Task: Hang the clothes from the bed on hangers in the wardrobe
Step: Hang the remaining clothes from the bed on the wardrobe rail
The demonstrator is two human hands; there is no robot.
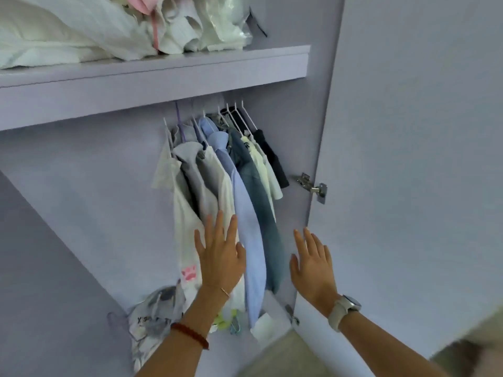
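Note:
Inside the lilac wardrobe, several garments hang on white hangers (239, 118) packed at the right end under the shelf: a white top with a pink paw print (187, 240), a grey shirt (198, 183), a light blue shirt (245, 213), a denim piece (261, 202), a cream top (265, 170) and a black one (272, 156). My left hand (220, 254) is flat with fingers spread, in front of the white and grey garments. My right hand (313, 262) is open, fingers apart, beside the denim piece near the door edge. Neither hand holds anything.
The shelf (163, 77) above carries a heap of white and pink fabric (109, 25). The open wardrobe door (408, 159) stands on the right with a metal hinge (313, 186). A printed plastic bag (155, 317) and loose coloured hangers (231, 322) lie on the wardrobe floor.

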